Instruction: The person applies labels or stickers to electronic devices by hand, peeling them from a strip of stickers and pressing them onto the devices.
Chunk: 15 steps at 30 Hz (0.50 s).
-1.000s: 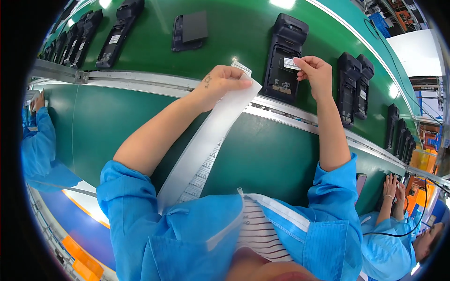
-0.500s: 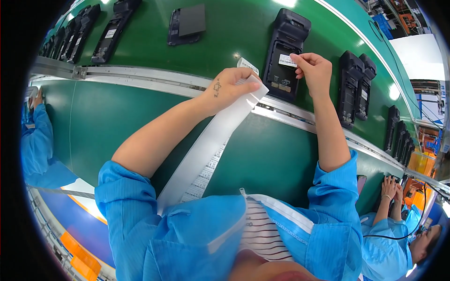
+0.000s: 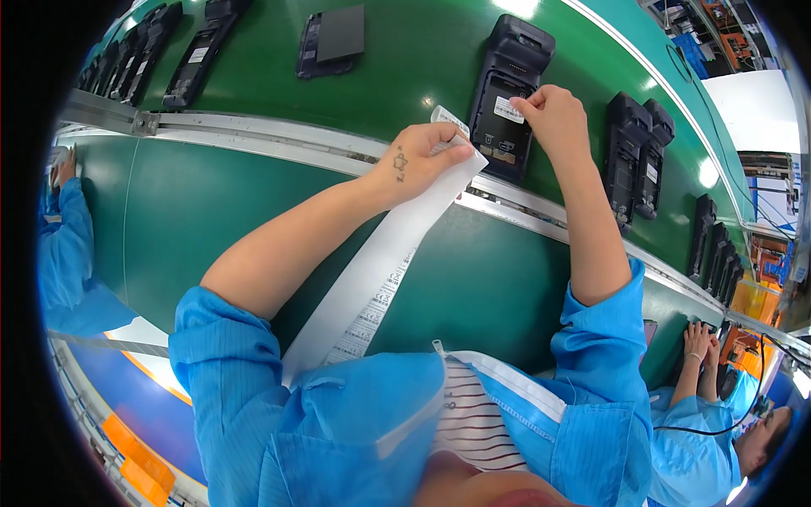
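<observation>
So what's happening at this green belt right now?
A person in a blue coat works at a green conveyor. The left hand holds a long white label strip. The right hand presses a small white label into the open back of a black handheld device lying on the belt. More such devices lie alongside.

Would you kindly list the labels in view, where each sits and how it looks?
Label strip: long white backing tape with printed stickers, held in the left hand.
Small label: white rectangle on the open black device, under the right hand.
Peeled label: white, at left fingertips.
</observation>
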{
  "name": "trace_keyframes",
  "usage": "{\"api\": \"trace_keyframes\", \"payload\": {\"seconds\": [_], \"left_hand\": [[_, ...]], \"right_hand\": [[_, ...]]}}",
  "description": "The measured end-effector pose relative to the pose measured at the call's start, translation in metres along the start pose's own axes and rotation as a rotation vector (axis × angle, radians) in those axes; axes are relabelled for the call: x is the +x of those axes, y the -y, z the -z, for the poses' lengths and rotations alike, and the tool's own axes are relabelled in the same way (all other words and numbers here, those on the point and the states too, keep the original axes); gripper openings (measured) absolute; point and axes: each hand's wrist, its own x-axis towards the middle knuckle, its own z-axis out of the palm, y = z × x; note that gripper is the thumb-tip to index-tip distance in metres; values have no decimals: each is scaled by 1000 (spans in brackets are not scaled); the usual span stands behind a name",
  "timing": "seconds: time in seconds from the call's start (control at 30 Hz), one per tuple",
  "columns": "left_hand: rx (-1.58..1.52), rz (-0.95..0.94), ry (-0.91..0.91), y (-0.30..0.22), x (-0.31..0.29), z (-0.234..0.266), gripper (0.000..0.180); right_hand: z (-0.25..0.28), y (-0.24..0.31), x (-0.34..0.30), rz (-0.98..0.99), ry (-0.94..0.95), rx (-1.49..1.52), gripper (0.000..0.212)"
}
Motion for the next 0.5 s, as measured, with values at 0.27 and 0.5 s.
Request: {"api": "trace_keyframes", "payload": {"seconds": [0.27,0.5], "left_hand": [[89,-17,-142,-4,-2,-11,29],[20,-70,-122,-11,-4,-25,27]], "right_hand": [[0,5,-62,-145,286,1271,14],[-11,13,-86,-85,59,1399,9]]}}
